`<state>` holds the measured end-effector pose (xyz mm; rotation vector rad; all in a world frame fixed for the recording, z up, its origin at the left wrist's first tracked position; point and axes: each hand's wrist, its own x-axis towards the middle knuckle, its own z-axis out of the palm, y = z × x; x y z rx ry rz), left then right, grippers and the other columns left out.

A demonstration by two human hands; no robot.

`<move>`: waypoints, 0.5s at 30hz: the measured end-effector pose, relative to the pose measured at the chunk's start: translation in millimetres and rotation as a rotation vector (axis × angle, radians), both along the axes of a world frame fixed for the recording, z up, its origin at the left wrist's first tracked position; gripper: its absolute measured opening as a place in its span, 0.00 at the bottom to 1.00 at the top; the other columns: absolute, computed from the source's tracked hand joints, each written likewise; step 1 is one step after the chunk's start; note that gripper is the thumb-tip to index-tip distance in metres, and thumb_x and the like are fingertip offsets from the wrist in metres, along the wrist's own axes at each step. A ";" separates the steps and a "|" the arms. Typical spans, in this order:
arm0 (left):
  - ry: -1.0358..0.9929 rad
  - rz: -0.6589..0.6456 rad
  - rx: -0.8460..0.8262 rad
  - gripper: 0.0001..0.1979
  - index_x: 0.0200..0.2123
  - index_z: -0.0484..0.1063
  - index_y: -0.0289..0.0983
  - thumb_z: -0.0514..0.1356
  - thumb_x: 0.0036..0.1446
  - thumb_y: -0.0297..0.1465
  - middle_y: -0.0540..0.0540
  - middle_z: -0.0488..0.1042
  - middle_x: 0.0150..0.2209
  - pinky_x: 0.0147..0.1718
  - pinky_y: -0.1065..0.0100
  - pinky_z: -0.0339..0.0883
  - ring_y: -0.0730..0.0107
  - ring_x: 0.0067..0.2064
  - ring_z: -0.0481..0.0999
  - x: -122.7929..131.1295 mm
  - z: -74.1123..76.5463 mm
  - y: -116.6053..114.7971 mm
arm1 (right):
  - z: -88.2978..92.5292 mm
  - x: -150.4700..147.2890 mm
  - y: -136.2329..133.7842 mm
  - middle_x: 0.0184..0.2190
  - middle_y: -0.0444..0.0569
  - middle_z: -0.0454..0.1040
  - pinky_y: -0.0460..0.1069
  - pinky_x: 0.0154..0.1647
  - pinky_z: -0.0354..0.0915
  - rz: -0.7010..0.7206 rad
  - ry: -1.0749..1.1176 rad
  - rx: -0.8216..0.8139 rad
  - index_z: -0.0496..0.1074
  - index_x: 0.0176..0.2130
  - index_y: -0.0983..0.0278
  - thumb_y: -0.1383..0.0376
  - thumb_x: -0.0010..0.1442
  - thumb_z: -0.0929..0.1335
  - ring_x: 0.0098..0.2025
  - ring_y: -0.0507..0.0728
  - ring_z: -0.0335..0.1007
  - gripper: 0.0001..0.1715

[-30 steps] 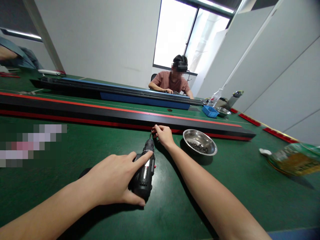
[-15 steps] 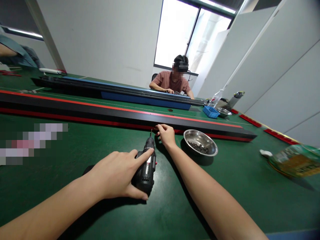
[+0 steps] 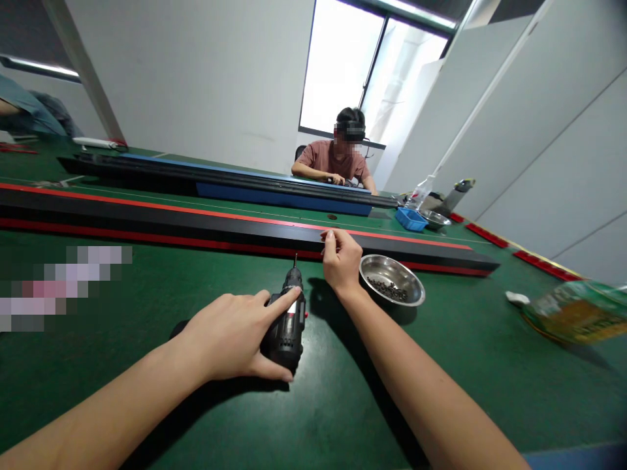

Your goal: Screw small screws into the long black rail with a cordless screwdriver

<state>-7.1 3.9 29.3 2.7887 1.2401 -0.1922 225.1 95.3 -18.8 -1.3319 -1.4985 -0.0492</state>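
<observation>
Long bar (image 3: 220, 228) beyond the left hand (image 3: 235, 336) and the nearer right hand (image 3: 343, 261), its axis running crosswise towards the right edge of the tabletop (image 3: 470, 352).
The left hand grips a drill (image 3: 287, 336), bit (image 3: 296, 260) pointing at the bar; the right, curled narrow, is just beside the bowl (image 3: 385, 266); whether it holds anything cannot be told.

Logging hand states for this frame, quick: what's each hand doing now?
Left hand: closed on the drill.
Right hand: curled, near the bowl; can't tell whether it holds anything.
</observation>
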 end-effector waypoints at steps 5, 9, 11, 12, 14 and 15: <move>0.009 0.010 0.007 0.61 0.77 0.42 0.49 0.62 0.48 0.66 0.35 0.78 0.54 0.43 0.51 0.75 0.38 0.48 0.83 -0.1 -1.9 0.5 | 30.2 51.1 -26.2 0.36 0.56 0.82 0.50 0.41 0.63 -0.220 -0.286 -0.266 0.80 0.36 0.65 0.59 0.71 0.61 0.37 0.60 0.75 0.23; 0.010 0.009 0.021 0.61 0.77 0.41 0.49 0.60 0.48 0.67 0.34 0.78 0.54 0.42 0.51 0.75 0.38 0.48 0.83 -1.2 -6.0 0.7 | 31.9 89.0 -51.0 0.38 0.63 0.83 0.52 0.42 0.64 -0.459 -0.422 -0.547 0.83 0.38 0.66 0.57 0.71 0.61 0.40 0.64 0.78 0.26; -0.004 0.015 0.036 0.61 0.77 0.41 0.49 0.60 0.47 0.68 0.35 0.78 0.53 0.41 0.50 0.75 0.37 0.47 0.83 -2.5 -11.4 1.7 | 29.5 96.8 -58.4 0.38 0.63 0.83 0.53 0.42 0.66 -0.509 -0.410 -0.664 0.84 0.42 0.66 0.54 0.70 0.61 0.41 0.66 0.79 0.27; -0.013 0.019 0.046 0.62 0.77 0.41 0.50 0.59 0.47 0.69 0.35 0.78 0.53 0.41 0.50 0.75 0.37 0.47 0.83 -3.3 -14.7 2.6 | 28.4 98.1 -60.3 0.38 0.64 0.83 0.54 0.42 0.67 -0.511 -0.403 -0.714 0.85 0.42 0.66 0.53 0.70 0.62 0.41 0.67 0.80 0.27; -0.030 0.024 0.069 0.64 0.77 0.40 0.51 0.59 0.44 0.70 0.35 0.77 0.54 0.41 0.49 0.75 0.36 0.46 0.83 -5.0 -21.2 5.0 | 26.5 97.7 -61.2 0.38 0.64 0.83 0.55 0.43 0.68 -0.492 -0.396 -0.780 0.85 0.42 0.66 0.52 0.69 0.62 0.42 0.68 0.80 0.28; -0.035 0.018 0.074 0.64 0.77 0.40 0.52 0.59 0.43 0.71 0.36 0.77 0.54 0.41 0.48 0.75 0.36 0.46 0.83 -5.7 -23.9 6.4 | 25.7 97.1 -60.5 0.38 0.64 0.83 0.55 0.44 0.68 -0.478 -0.396 -0.801 0.85 0.41 0.66 0.51 0.69 0.63 0.43 0.69 0.80 0.28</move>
